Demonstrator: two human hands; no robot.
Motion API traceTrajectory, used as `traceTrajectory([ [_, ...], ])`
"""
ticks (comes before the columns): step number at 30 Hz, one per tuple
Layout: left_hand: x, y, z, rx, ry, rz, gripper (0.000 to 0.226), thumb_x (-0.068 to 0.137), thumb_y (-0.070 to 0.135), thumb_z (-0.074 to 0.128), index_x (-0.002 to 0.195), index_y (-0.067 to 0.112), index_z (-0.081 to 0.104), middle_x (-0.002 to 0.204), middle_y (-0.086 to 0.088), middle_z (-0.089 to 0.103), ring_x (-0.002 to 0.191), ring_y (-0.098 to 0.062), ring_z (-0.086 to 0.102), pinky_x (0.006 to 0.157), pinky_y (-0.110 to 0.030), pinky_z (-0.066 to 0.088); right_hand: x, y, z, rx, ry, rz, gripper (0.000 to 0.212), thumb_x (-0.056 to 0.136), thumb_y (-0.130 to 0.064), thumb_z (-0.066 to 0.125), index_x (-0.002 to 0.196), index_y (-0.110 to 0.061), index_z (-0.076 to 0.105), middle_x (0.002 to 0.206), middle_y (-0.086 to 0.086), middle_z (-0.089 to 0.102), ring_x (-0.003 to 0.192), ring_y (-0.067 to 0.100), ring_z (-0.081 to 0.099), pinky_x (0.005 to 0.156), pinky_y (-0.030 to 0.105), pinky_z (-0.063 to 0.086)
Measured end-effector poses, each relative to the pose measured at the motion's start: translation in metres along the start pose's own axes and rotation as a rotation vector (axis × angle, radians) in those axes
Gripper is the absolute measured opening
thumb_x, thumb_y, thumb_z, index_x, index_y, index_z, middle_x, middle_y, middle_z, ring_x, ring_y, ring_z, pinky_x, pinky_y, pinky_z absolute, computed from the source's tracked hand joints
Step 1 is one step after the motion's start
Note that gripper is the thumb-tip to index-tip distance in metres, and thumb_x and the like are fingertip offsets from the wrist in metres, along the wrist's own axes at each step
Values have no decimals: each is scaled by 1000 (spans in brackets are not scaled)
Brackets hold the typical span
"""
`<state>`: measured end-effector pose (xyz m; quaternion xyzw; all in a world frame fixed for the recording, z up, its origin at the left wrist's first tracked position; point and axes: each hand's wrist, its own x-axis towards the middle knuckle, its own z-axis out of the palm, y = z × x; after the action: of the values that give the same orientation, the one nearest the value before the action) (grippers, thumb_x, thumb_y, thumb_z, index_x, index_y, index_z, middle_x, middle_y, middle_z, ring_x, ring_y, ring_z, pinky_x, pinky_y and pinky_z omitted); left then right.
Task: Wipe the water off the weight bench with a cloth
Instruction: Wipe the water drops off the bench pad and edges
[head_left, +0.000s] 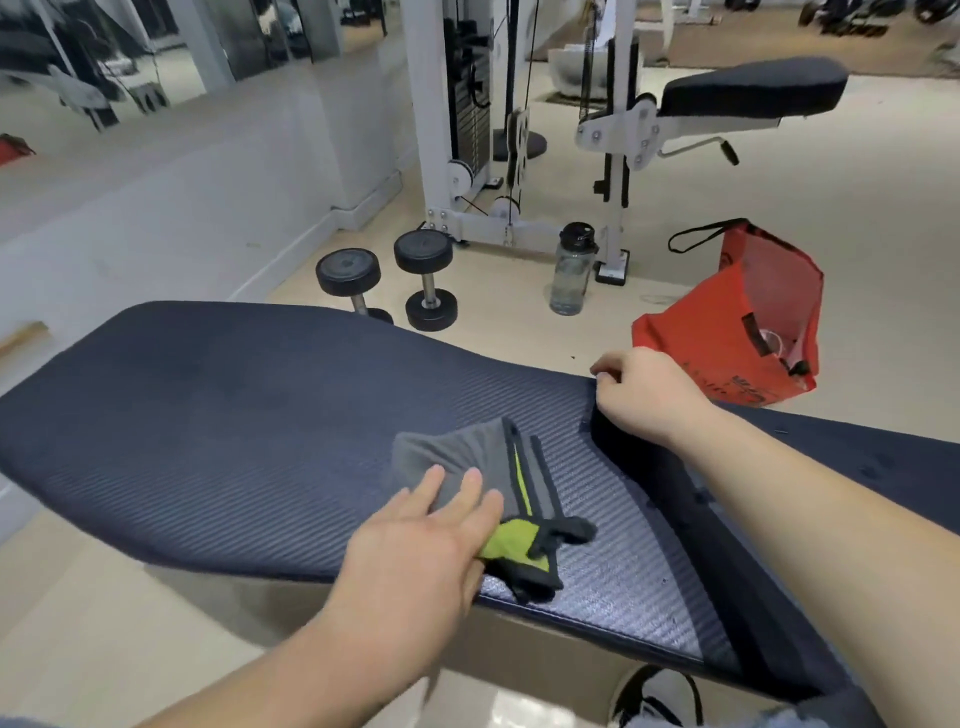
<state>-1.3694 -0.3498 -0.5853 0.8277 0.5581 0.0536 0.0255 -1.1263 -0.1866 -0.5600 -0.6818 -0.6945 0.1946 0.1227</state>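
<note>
Weight bench (234, 415) runs across mid-frame, dark ribbed pad, both ends cut off by the frame edges; a gap splits the pad at right of centre; cloth (457, 457), grey with green and black trim, lies crumpled on the pad just left of that gap, lower centre; left hand (415, 551) lies flat on the cloth's near part, fingers straight and spread, pressing down, and covers part of the green patch; right hand (644, 400) sits at the pad's far edge by the gap, fingers curled, tips hidden, so cannot tell whether it clasps the rim; small specks on the right-hand pad, too small to tell whether they are water; floor behind, upper centre: two dumbbells (423, 252), one partly hidden by the bench; water bottle (571, 275) upright; red bag (727, 322) at right, its contents unclear; cable machine (439, 130) cut off at top; second bench (753, 88) upper right; shoe (657, 693) at bottom edge, partly cut off.
</note>
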Motion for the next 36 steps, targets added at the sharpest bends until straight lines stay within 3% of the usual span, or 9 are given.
traceTrajectory([
  [2,31,-23,-2,33,35,35,49,86,33,61,135,38,58,145,13,57,132,-19,58,90,-39,58,1,2,2,4,13,-24,36,99,-18,48,125,-11,71,129,14,72,120,36,63,99,41,53],
  [7,101,-16,-7,-53,-18,-385,46,100,35,43,146,36,38,163,10,31,149,-23,29,108,-46,42,-1,10,-2,-6,30,2,35,98,-21,48,121,-14,72,122,13,74,114,36,65,94,43,56],
  [12,49,32,6,-119,78,106,57,76,33,74,132,35,60,142,10,61,131,-23,59,100,-38,54,-2,24,-10,-45,23,60,28,91,-25,51,95,-17,78,96,9,76,93,37,66,83,43,60],
  [14,62,2,4,-105,57,216,54,85,35,66,137,43,55,148,20,52,137,-8,50,107,-29,45,-2,28,-14,16,14,63,25,92,-24,51,89,-19,75,93,9,75,92,36,66,83,43,60],
  [16,85,-21,-4,-131,-38,79,51,96,34,54,144,48,46,156,26,37,146,0,33,113,-24,33,-4,33,-17,50,20,82,25,93,-21,50,91,-19,75,95,8,74,92,33,65,82,40,58],
  [20,106,7,4,-155,45,-314,49,96,33,49,144,42,43,159,15,38,148,-16,35,111,-40,42,-6,46,-20,26,21,127,29,94,-23,50,97,-17,78,97,5,73,92,31,63,79,37,54],
  [26,101,47,6,-169,-79,173,54,98,32,50,147,49,38,160,27,28,151,-3,21,122,-27,21,-3,53,-21,94,34,146,48,99,-39,45,59,-14,53,63,4,56,75,36,56,66,36,43],
  [32,164,50,8,-171,-38,-253,49,98,29,46,146,36,43,158,0,41,144,-27,39,109,-42,39,-3,65,-21,153,61,95,35,101,-33,45,69,-23,54,71,-2,57,83,30,55,76,39,47],
  [36,119,101,20,-220,1,152,54,94,26,53,146,38,45,162,15,33,153,-16,23,124,-34,19,1,71,-20,177,86,78,28,102,-37,47,82,-23,60,81,4,60,84,28,55,76,36,46],
])
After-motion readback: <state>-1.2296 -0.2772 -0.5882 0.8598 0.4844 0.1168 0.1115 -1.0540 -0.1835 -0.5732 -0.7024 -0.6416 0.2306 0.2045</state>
